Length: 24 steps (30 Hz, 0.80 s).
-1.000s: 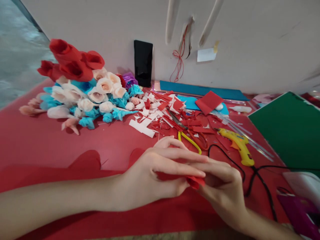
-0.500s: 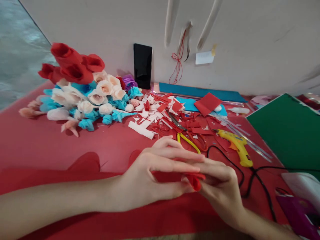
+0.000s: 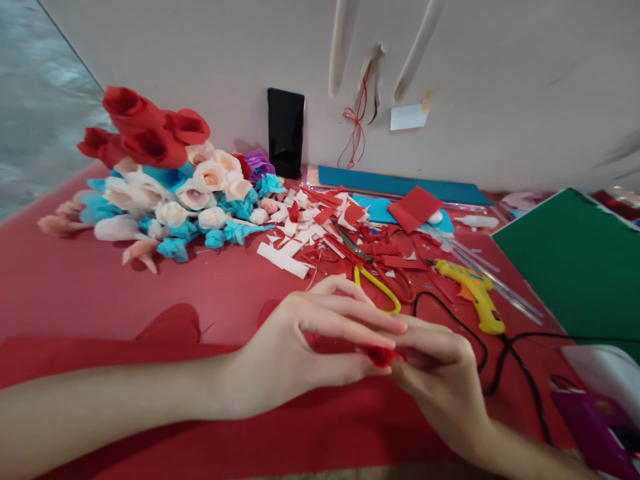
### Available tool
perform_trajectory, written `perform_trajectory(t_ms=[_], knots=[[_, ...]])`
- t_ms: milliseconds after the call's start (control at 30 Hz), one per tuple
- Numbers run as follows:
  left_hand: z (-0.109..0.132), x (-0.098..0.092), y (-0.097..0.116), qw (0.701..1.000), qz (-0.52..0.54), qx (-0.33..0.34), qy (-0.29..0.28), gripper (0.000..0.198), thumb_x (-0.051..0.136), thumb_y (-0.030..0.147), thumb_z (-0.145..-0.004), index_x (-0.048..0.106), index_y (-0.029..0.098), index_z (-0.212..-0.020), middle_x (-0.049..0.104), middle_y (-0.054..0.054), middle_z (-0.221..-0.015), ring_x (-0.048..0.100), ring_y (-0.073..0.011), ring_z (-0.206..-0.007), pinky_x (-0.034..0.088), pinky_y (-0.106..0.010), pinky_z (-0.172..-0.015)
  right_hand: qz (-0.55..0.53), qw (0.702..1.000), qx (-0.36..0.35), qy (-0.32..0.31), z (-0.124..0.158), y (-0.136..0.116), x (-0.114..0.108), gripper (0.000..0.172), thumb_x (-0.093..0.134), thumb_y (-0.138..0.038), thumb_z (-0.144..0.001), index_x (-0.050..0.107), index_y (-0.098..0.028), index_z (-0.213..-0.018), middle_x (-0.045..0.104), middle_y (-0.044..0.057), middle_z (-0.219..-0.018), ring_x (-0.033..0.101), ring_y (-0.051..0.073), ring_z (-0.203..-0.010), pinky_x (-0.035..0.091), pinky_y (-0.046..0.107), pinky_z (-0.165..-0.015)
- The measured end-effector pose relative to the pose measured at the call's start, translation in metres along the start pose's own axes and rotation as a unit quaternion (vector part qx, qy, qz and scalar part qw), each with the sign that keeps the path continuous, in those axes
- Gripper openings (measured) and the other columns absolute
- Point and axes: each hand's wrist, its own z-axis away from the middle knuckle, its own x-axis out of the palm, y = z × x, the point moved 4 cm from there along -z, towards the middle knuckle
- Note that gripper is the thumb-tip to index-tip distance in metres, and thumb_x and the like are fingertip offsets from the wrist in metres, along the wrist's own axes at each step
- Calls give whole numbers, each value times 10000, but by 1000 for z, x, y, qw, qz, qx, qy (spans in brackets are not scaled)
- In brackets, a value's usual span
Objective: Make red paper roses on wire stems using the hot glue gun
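Observation:
A small rolled piece of red paper [image 3: 381,357] is pinched between my two hands above the red sheet [image 3: 300,440] at the near edge. My left hand [image 3: 305,347] grips it from the left, thumb below and fingers above. From the right, my right hand [image 3: 440,367] closes on the same roll, its fingertips partly hidden behind the left fingers. Just beyond my hands lie scissors [image 3: 355,247] and yellow-handled pliers [image 3: 383,290], among red and white paper scraps [image 3: 320,220].
Paper flowers [image 3: 170,193] cover the back left. A yellow glue gun [image 3: 473,290] with a black cable lies to the right, near a green board [image 3: 580,267]. A black phone [image 3: 286,133] leans on the wall. A purple object [image 3: 590,427] sits at the lower right.
The red paper is rolled smaller and tighter between my fingertips, with less of it hanging below them. My left fingers and thumb have shifted slightly left.

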Motion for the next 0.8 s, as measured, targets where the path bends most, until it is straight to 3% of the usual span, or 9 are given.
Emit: perform_trajectory(t_ms=[233,400,533,633,800], knots=[[-4,-1,2,997,-5,-71,-8,126,660,121,-720,698,166,-832,684,-27,-986,563,-151,-941,469,-283,-843,20,999,24,6,-2,4,-2,123,663,-126,-723,719,-208,-795,676,18,-744,605,115,-622,482,164,-529],[-2,-1,-2,994,27,-106,-13,220,575,71,-764,688,192,-909,661,-33,-1024,553,-173,-999,459,-312,-876,29,998,52,13,-1,7,-4,63,655,-190,-743,694,-174,-696,629,16,-603,560,122,-539,463,200,-498],[-2,-3,-2,993,78,-89,-9,364,444,8,-778,690,227,-934,646,-46,-1058,546,-208,-1041,460,-379,-889,19,996,82,2,-1,8,-3,167,636,-219,-765,665,-159,-612,600,12,-533,517,111,-497,427,200,-466],[-3,-5,0,995,57,-81,-30,358,400,35,-816,703,198,-916,638,-75,-1094,546,-211,-1028,456,-383,-889,-17,993,118,-17,3,12,-3,148,614,-228,-791,673,-162,-672,606,12,-564,515,105,-507,428,207,-490],[-6,-7,2,998,12,-48,-48,272,515,61,-803,695,194,-957,654,-64,-1087,544,-186,-1009,436,-327,-901,-123,978,159,-58,14,19,-1,167,541,-196,-849,666,-173,-740,559,-1,-570,502,89,-522,418,208,-506]])
